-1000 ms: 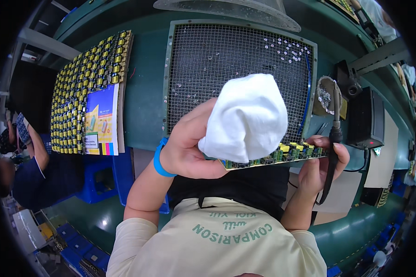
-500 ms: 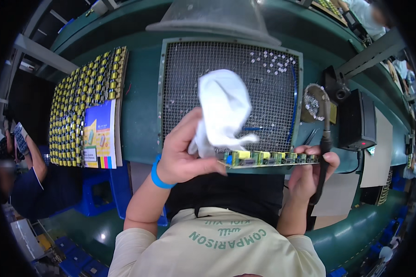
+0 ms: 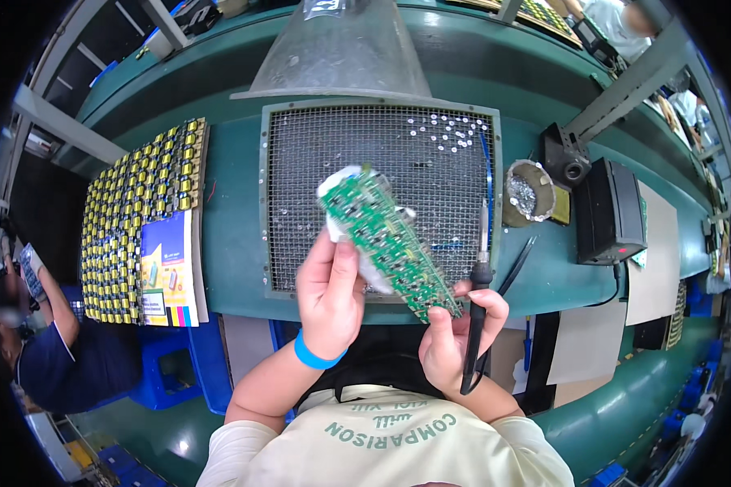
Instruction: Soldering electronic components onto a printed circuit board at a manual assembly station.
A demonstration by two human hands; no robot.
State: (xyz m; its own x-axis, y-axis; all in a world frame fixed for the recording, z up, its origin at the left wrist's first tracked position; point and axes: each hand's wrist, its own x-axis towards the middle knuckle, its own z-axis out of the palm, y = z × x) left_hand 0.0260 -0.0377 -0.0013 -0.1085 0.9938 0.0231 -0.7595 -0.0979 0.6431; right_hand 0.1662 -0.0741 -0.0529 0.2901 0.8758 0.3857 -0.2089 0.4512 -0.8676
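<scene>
Head view: a green circuit board [image 3: 388, 242] held up over the wire-mesh work grid [image 3: 379, 188], tilted from upper left to lower right, solder side up. Left hand [image 3: 330, 294], blue wristband [image 3: 317, 355] at the wrist, closed around the board's middle from the left, thumb on top, with a white cloth [image 3: 351, 213] bunched behind and under the board. Right hand [image 3: 455, 334] pinching the board's lower end between thumb and forefinger, remaining fingers wrapped around the black handle of a soldering iron [image 3: 479, 276], tip pointing up and away over the mesh, clear of the board.

Judged as an inspection or wiping step: board raised for a look, iron parked in the grip. Solder blobs [image 3: 447, 130] scattered on the far right of the mesh; tip-cleaner pot [image 3: 529, 193] and black soldering station [image 3: 609, 213] to the right; trays of yellow components [image 3: 138, 213] and a coloured booklet [image 3: 167, 269] to the left.

Next move probably calls for steadying the board and swinging the tip down to a joint without touching the cloth.
</scene>
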